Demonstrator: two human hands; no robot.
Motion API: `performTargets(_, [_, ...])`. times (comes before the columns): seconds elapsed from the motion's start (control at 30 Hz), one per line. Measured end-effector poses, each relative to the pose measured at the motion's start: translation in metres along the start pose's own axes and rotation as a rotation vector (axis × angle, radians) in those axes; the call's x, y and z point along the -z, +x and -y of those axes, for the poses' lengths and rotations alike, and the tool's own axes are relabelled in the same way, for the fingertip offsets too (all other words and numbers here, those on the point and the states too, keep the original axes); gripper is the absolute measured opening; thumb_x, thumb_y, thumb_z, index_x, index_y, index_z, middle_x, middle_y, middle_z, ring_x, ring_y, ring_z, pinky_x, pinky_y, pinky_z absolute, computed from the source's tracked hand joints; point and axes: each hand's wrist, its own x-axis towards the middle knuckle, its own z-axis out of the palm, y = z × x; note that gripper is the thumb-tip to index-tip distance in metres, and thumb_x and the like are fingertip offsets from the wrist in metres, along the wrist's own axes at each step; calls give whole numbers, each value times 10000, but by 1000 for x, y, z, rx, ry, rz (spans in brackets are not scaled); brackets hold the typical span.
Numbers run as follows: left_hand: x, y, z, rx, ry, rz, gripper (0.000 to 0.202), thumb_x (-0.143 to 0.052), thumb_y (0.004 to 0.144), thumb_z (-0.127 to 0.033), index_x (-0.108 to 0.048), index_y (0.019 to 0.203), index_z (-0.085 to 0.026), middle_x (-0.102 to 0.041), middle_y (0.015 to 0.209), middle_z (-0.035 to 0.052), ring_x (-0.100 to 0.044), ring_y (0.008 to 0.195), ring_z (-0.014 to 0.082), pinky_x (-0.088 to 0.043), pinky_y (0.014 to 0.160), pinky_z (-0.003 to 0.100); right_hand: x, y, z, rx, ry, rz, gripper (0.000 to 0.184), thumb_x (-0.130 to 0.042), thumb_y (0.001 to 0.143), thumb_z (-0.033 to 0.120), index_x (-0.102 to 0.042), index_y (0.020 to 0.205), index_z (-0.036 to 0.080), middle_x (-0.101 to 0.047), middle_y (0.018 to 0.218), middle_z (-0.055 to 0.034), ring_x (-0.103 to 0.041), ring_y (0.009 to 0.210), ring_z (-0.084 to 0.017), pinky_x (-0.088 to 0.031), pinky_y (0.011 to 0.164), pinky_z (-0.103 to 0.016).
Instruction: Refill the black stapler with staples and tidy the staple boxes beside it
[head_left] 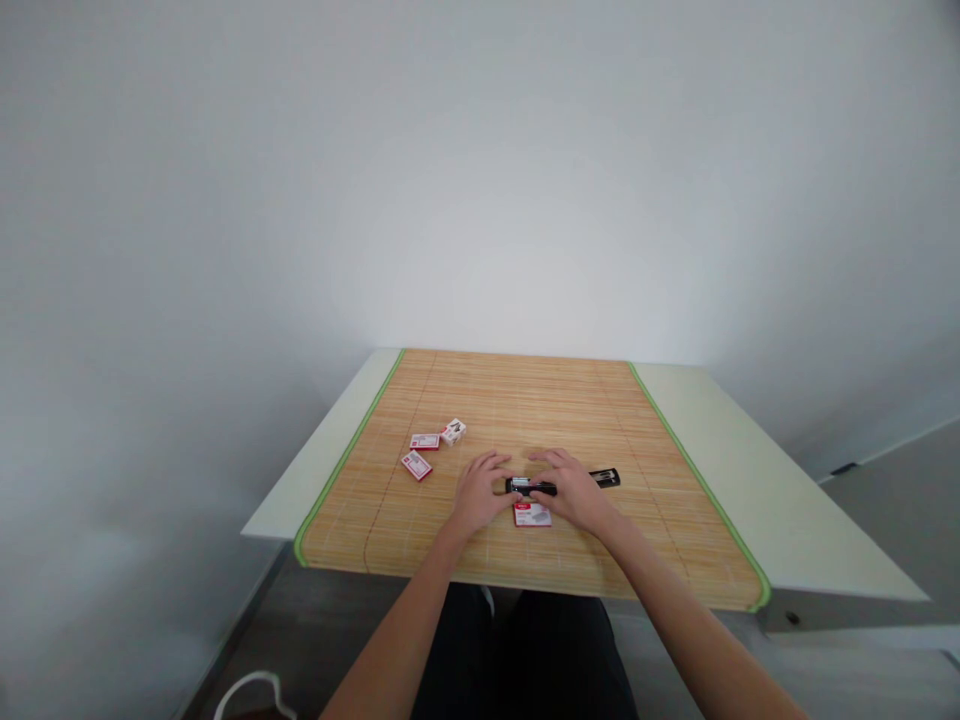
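Observation:
A black stapler [534, 488] lies opened out on the bamboo mat, with a silvery strip showing near its left part. Its flat base [605, 478] sticks out to the right, beyond my hand. My left hand [478, 494] curves round the stapler's left end, thumb on the near side and fingers on the far side. Over its middle my right hand [571, 491] is closed, with the thumb in front and the fingers bent behind. Just in front of the stapler, between my hands, is a red and white staple box [532, 515].
Two flat red and white boxes [424, 441] [416, 465] and a tilted small white box [453, 431] lie left on the bamboo mat [517, 395]. Green edging borders the mat on the white table [780, 510]. A wall [510, 200] rises behind.

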Motion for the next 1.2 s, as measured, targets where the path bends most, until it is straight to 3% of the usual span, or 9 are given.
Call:
performTargets(0.1, [0, 0, 0, 1, -10, -11, 345, -861, 756, -389, -777, 1088, -349, -617, 1429, 3, -428, 1421, 283, -299, 1212, 513, 19, -3, -7, -2, -5, 0, 284, -812, 802, 270, -788, 1075, 346, -631, 1382, -53, -506, 1317, -334, -398, 1104, -562])
performTargets(0.2, [0, 0, 1, -4, -11, -20, 336, -865, 754, -398, -780, 1074, -338, -623, 1421, 8, -434, 1415, 283, -307, 1206, 512, 48, -19, -31, -89, 12, -36, 499, -825, 782, 330, -706, 1266, 339, -627, 1391, -70, -503, 1338, -336, -364, 1151, -561])
performTargets(0.3, [0, 0, 1, -2, -17, -17, 328, -863, 756, -411, -782, 1065, -332, -623, 1420, 13, -439, 1410, 285, -310, 1205, 515, 71, -47, -61, -305, 127, -35, 755, -852, 725, 409, -583, 1423, 306, -654, 1341, -104, -587, 1248, -337, -432, 1099, -544])
performTargets(0.37, [0, 1, 1, 0, -20, -10, 337, -863, 754, -416, -782, 1070, -331, -622, 1420, 16, -439, 1410, 285, -308, 1206, 514, 76, -67, -74, -450, 290, -6, 786, -833, 731, 464, -553, 1443, 285, -709, 1201, -99, -666, 1095, -310, -526, 973, -502])
performTargets(0.5, [-1, 1, 1, 11, -15, -12, 349, -866, 748, -412, -780, 1077, -334, -623, 1422, 11, -434, 1416, 286, -301, 1206, 514, 69, -84, -75, -550, 580, -43, 630, -764, 784, 588, -644, 1289, 230, -730, 952, -56, -686, 849, -234, -573, 774, -390])
performTargets(0.67, [0, 0, 1, -5, -23, -3, 341, -851, 768, -424, -776, 1090, -343, -620, 1430, 5, -437, 1418, 283, -320, 1201, 505, 58, -65, -59, -471, 679, -153, 571, -765, 788, 633, -675, 1187, 234, -734, 1034, -71, -673, 929, -229, -554, 847, -374])
performTargets(0.9, [0, 0, 2, -22, -20, -9, 332, -850, 768, -419, -775, 1082, -341, -612, 1442, -1, -430, 1428, 278, -322, 1207, 507, 52, -10, -23, -259, 399, -54, 386, -752, 851, 508, -713, 1135, 250, -652, 936, -25, -612, 857, -198, -501, 772, -335])
performTargets(1.07, [1, 0, 0, -24, -12, 0, 343, -837, 780, -419, -769, 1110, -354, -605, 1451, -4, -426, 1430, 285, -306, 1212, 512, 21, 19, 5, -101, 246, 62, 212, -770, 848, 345, -755, 1043, 263, -647, 983, -37, -587, 935, -215, -474, 839, -343])
performTargets(1.2, [1, 0, 1, -34, -15, 4, 348, -824, 791, -424, -764, 1125, -352, -605, 1451, -3, -423, 1433, 278, -302, 1215, 500, -3, 19, 7, -85, 151, 45, 251, -768, 847, 302, -762, 1097, 277, -661, 1044, -56, -574, 1016, -246, -463, 909, -379])
